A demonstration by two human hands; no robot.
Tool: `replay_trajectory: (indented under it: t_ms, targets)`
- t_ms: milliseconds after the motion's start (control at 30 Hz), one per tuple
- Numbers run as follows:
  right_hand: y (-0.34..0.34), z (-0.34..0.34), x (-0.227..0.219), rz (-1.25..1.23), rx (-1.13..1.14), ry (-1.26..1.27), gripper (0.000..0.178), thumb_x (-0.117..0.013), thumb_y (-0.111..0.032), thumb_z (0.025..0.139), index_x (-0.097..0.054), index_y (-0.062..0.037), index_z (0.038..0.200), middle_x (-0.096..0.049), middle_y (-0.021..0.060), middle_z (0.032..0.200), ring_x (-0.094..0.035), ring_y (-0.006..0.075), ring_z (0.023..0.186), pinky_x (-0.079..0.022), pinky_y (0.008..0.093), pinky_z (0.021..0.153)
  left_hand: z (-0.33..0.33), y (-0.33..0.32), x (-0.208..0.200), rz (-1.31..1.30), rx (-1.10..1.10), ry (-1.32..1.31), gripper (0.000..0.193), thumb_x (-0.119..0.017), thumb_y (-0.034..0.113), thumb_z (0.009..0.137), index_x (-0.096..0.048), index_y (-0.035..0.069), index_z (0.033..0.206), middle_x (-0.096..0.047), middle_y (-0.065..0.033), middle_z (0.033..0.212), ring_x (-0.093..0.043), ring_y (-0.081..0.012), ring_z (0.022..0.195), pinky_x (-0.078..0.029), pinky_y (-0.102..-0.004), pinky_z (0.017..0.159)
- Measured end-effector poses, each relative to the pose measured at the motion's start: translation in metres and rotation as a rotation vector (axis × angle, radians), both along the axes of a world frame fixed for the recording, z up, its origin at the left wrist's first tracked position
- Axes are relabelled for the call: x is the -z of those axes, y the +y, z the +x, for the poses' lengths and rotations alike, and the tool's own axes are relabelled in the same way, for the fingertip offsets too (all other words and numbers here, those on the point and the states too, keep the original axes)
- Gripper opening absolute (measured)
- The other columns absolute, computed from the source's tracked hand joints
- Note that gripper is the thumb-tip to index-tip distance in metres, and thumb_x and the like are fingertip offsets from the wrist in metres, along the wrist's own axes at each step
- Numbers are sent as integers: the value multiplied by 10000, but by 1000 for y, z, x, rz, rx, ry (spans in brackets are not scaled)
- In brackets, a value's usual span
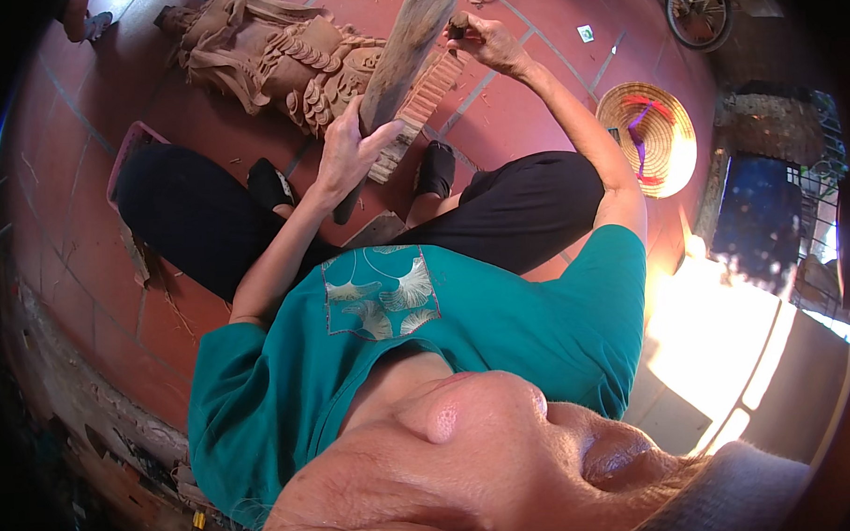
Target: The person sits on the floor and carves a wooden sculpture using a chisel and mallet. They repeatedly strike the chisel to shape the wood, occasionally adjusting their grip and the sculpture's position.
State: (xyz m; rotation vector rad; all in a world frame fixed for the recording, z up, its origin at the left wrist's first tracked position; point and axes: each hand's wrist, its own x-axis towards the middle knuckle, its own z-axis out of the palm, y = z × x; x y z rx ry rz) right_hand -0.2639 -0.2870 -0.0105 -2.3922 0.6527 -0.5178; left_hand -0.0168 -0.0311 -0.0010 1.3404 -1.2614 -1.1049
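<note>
My left hand (pixel 353 148) is wrapped around a long, weathered wooden board (pixel 405 56) that slants up and to the right. Its thumb lies out to the side, over a pale, ridged wooden block (pixel 431 89) behind the board. Close to the board's upper end, my right hand (pixel 492 44) is closed in a pinch on a small dark brown piece (pixel 457 25); its exact kind is too small to make out. Beyond my left hand, a carved wooden statue (pixel 282 60) with draped robes lies on its back on the floor, partly hidden by the board.
Red floor tiles (pixel 550 93) surround my bent legs in dark trousers (pixel 526 210). A woven conical hat (pixel 666 135) with a purple strap lies to the right. A bicycle wheel (pixel 699 11) stands at the far right. Wood scraps lie along the left, beside a pink seat edge (pixel 132 140).
</note>
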Motion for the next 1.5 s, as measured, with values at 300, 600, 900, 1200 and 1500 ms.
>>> replay_trajectory:
  t_ms: [300, 600, 900, 1200, 1500]
  targets:
    - [0, 8, 0, -240, -131, 93, 274, -766, -248, 929, -613, -82, 1084, -654, 115, 768, -675, 300, 702, -508, 428, 621, -5, -2, 9, -26, 15, -86, 530, -747, 329, 940, -569, -59, 1255, -641, -41, 765, -583, -99, 616, -492, -278, 569]
    - [3, 8, 0, -201, -143, 23, 429, -796, -261, 895, -605, -94, 1241, -708, 122, 849, -714, 308, 777, -553, 412, 675, -4, -2, 4, 66, 23, -102, 497, -737, 331, 948, -584, -47, 1234, -621, -23, 763, -581, -83, 634, -489, -271, 561]
    - [3, -7, -8, -77, 28, 63, 312, -767, -272, 934, -593, -75, 1103, -733, 139, 897, -746, 290, 844, -566, 397, 721, 0, -2, -2, 91, 31, 88, 545, -748, 351, 936, -583, -60, 1253, -666, -75, 775, -600, -113, 572, -508, -287, 542]
    - [13, -3, -17, -69, -40, 51, 256, -761, -232, 936, -593, -65, 1032, -725, 139, 901, -748, 290, 850, -579, 390, 722, -9, 2, -6, -5, 26, 4, 521, -758, 317, 934, -582, -45, 1264, -643, -42, 838, -583, -83, 639, -500, -268, 578]
    - [8, -3, -13, -287, -147, 104, 214, -764, -212, 929, -628, -73, 1019, -711, 112, 835, -717, 293, 766, -561, 397, 652, -5, -5, 9, 34, 107, -242, 617, -759, 299, 932, -528, -73, 1366, -725, -150, 954, -675, -165, 774, -553, -335, 688]
